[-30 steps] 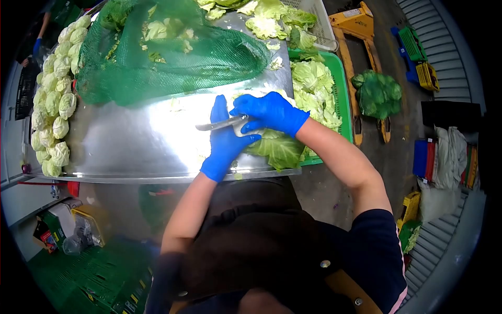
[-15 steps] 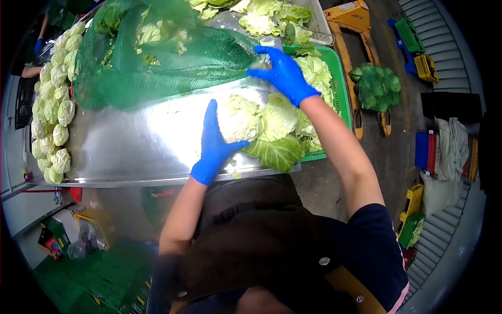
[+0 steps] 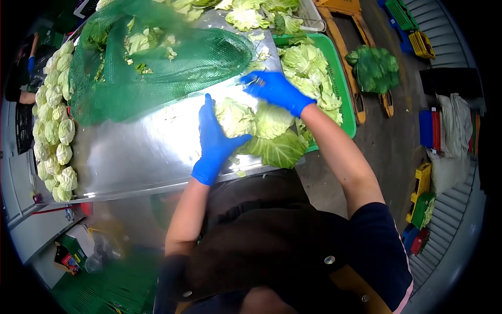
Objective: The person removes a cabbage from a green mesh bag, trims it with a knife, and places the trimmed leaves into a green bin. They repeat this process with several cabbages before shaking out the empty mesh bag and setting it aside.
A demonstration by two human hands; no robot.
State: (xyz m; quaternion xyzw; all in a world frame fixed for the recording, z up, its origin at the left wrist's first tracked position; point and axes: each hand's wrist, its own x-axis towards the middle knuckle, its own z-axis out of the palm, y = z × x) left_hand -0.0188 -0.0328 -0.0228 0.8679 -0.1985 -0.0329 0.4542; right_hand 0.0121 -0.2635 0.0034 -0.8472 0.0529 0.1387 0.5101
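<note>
A trimmed cabbage head (image 3: 235, 118) lies near the front edge of the metal table (image 3: 141, 152). My left hand (image 3: 214, 141), in a blue glove, rests against the head's left side with thumb and fingers spread. Above the right side of the cabbage is my right hand (image 3: 277, 91), also gloved, its fingers curled in. A small shiny bit shows at those fingers, too small to name. Loose leaves lie beside the head, with a broad green outer leaf (image 3: 277, 150) at the table edge.
Green netting (image 3: 162, 73) with leaf scraps covers the table's far part. Trimmed cabbages (image 3: 52, 125) line the left edge. A green crate (image 3: 342, 89) of leaves stands at right, beside a yellow pallet truck (image 3: 342, 49). Another person's arm (image 3: 27, 98) shows at far left.
My right hand has come down and left toward the cabbage, and its outstretched fingers have curled in. My left hand stays beside the head. The view has shifted slightly.
</note>
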